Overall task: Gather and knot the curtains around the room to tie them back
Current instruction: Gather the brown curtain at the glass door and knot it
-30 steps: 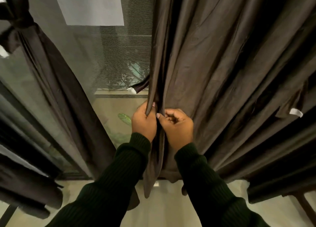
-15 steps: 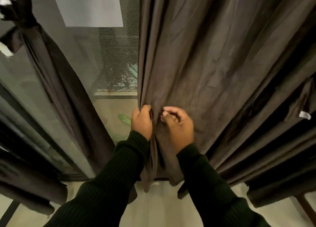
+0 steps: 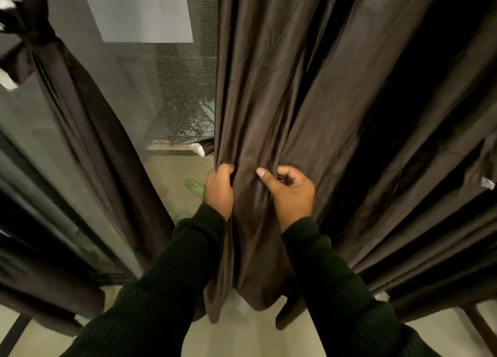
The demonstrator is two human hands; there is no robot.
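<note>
Far left of the left hand, up high: a dark brown fabric curtain already cinched into a knot, its tail hanging down & spreading toward the floor. White tags show by the knot (blurred, can't read). Between that curtain & the left hand: a glass door w/ fine grey mesh screen, a pale grey rectangular panel above it, and a green leaf on the ground outside, just left of the left wrist.

Left hand: fingers curled round the left edge of the big dark brown pleated curtain, clamped on a bunch of folds. Sleeve is dark green ribbed knit. A small white-tipped tab pokes out from the curtain edge just above this hand.

Right hand, near the left one but not touching, a strip of fabric between them: thumb pressed flat on the cloth, fingers curled in, pinching a fold. Same green sleeve.

The curtain hangs loose, not knotted, hem ending just above the pale floor below both wrists. Right of the right hand: more deep folds going dark, w/ a small white tag at far right.
</note>
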